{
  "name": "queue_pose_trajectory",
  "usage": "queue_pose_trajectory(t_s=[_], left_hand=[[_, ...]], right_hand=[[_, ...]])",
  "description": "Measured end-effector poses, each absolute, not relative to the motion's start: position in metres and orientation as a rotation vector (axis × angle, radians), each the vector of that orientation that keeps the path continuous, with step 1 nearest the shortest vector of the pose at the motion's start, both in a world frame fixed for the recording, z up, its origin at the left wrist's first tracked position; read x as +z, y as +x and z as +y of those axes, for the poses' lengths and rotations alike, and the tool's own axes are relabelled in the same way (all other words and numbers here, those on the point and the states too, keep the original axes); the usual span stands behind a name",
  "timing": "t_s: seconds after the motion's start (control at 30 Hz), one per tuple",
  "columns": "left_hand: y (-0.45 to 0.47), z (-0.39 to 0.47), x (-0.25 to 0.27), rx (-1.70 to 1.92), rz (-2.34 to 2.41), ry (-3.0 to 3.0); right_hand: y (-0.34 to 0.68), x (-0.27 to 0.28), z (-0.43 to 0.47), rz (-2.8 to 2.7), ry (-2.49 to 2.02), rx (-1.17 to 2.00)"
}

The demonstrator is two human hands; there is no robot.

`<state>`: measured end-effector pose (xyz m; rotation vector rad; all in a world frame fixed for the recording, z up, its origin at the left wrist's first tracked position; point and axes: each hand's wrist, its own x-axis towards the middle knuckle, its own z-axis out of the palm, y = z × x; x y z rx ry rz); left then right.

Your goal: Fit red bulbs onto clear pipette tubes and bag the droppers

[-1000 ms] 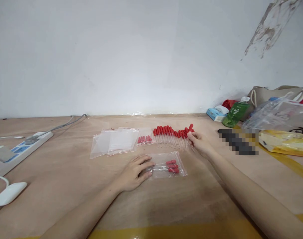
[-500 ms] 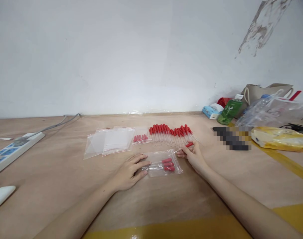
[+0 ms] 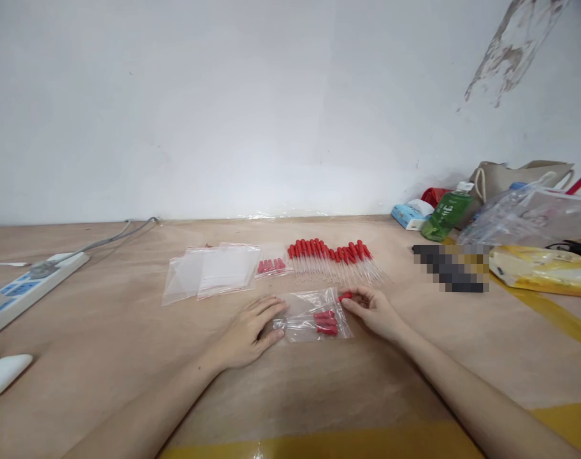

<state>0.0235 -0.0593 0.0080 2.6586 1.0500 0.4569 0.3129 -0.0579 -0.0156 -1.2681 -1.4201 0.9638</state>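
A clear zip bag (image 3: 300,333) lies flat in front of me, its mouth facing right. Several droppers with red rubber bulbs (image 3: 326,322) are inside it, their thin tubes pointing left. My left hand (image 3: 255,328) holds the bag's left end between thumb and fingers. With thumb and fingertips, my right hand (image 3: 374,311) pinches the red bulb of another dropper (image 3: 345,296) at the bag's mouth; its tube extends into the bag. Behind the bag lies a row of loose droppers (image 3: 329,252), bulbs facing the wall.
Stacked flat bags (image 3: 226,271) lie back left, beside a bag holding red bulbs (image 3: 271,264). A power strip (image 3: 37,280) and a white object (image 3: 6,376) are at left. At right stand a tissue pack (image 3: 409,217), a green bottle (image 3: 447,213), plastic bags (image 3: 524,210) and a yellow packet (image 3: 543,268).
My right hand has moved the dropper down and left, from outside the mouth until its tube is in the bag. My left hand has stayed on the bag's left end.
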Motion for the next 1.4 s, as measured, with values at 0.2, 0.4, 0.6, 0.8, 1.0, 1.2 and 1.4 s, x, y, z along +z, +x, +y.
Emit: queue_pose_trajectory(t_s=[0.2, 0.4, 0.6, 0.8, 1.0, 1.2, 1.4], left_hand=[[0.025, -0.061, 0.010, 0.451, 1.062, 2.660], [0.025, -0.062, 0.010, 0.438, 1.078, 2.665], [0.026, -0.061, 0.009, 0.464, 1.061, 2.681], [0.026, -0.061, 0.009, 0.462, 1.049, 2.673], [0.025, -0.060, 0.009, 0.477, 1.031, 2.669], [0.024, -0.060, 0.010, 0.484, 1.016, 2.658], [0.024, -0.061, 0.010, 0.486, 1.018, 2.657]], right_hand=[[0.306, -0.019, -0.054, -1.667, -1.272, 0.754], [0.310, -0.017, -0.048, -1.632, -1.372, 0.751], [0.304, -0.012, -0.053, -1.635, -1.277, 0.925], [0.319, -0.011, -0.042, -1.626, -1.301, 0.861], [0.357, 0.003, 0.013, -1.423, -1.791, 0.130], [0.360, 0.014, 0.055, -1.240, -1.965, 0.184], [0.356, 0.016, 0.062, -1.112, -1.961, 0.274]])
